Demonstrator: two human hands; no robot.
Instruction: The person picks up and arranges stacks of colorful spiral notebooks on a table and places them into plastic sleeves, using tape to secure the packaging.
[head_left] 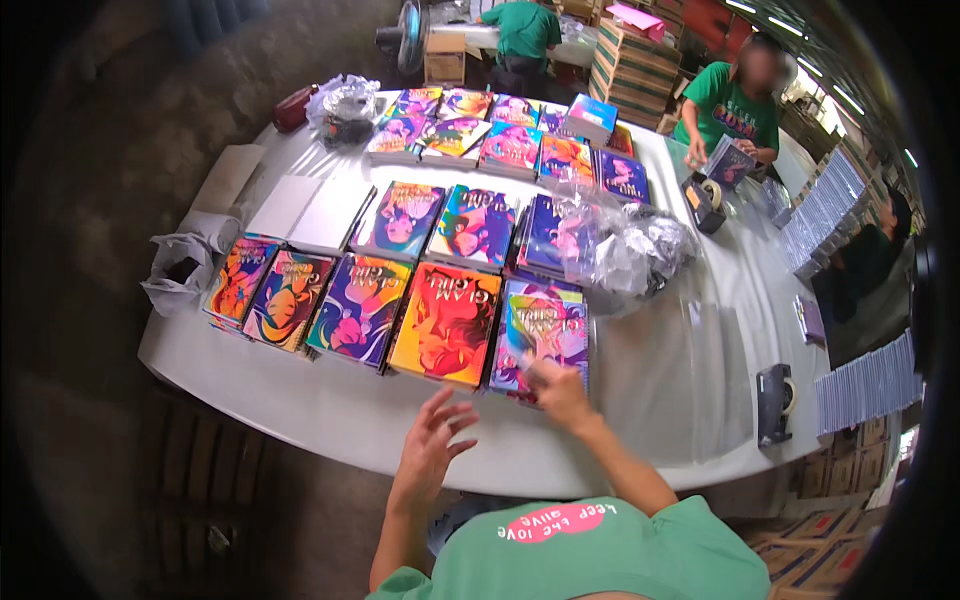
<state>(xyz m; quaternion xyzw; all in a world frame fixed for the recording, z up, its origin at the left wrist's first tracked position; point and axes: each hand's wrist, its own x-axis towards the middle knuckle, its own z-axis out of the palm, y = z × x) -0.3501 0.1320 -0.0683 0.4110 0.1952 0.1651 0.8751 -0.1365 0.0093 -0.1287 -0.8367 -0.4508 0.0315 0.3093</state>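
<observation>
My left hand (440, 437) hovers by the table's near edge, fingers apart and holding nothing. It is nearest to an orange-and-yellow notebook stack (445, 325). Over the near edge of a pink-and-purple notebook stack (543, 325) is my right hand (557, 391). Its fingers are smeared by motion, with a pale blur at their tips, so I cannot make out what they hold, if anything. Left of these, in the same row, lie a purple-and-orange notebook stack (360, 308), a dark-edged orange stack (288, 300) and a red-and-purple one (243, 280).
Behind lie more notebook stacks (473, 225), white-topped stacks (318, 212) and crumpled clear plastic (645, 250). A plastic sheet (690, 370) covers the table's right side, near a tape dispenser (775, 405). A co-worker (728, 105) handles a wrapped notebook at the far right.
</observation>
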